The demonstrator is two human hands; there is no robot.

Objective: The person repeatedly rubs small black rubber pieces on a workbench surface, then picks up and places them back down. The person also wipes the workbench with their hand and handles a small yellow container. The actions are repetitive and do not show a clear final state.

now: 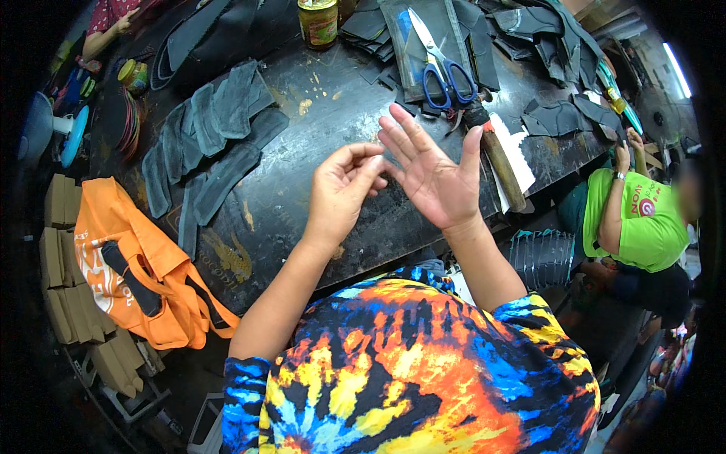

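Above the table's near edge, my left hand (346,189) has its thumb and fingertips pressed together against the outer fingers of my right hand. Whether anything small is in that pinch cannot be made out. My right hand (442,184) is open, palm up, thumb spread to the right, holding nothing. Just beyond it lie blue-handled scissors (446,82), points away, on dark sheets. A hammer (499,163) with a worn wooden handle rests right of my right hand, partly over torn white paper (518,155). Left of my hands is a spread of dark grey cut leather-like pieces (204,125).
A dark, scuffed table (302,144) carries a jar (318,24) at the back and black cut pieces (556,119) at the right. An orange bag (144,257) hangs at its left edge by stacked cardboard boxes (64,280). A person in a green shirt (635,216) sits at the right.
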